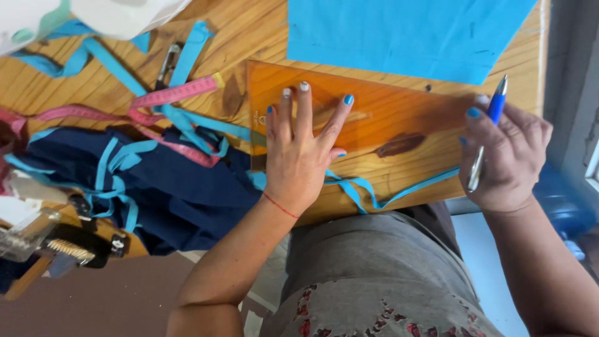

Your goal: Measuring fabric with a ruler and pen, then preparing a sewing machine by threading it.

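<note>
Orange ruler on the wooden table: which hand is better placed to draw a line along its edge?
Probably the right hand: it grips the blue pen at the end of the orange ruler. The left hand lies flat with spread fingers on the ruler, pinning it to the table.

I've got an orange see-through ruler (374,118) dead centre, bright blue cloth (405,34) at 12, pink tape (175,93) at 10, navy fabric (181,193) at 8.

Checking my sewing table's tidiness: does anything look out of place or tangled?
Yes: light blue fabric strips and a pink measuring tape lie tangled over the dark navy cloth; one strip trails off the wooden table edge.
</note>
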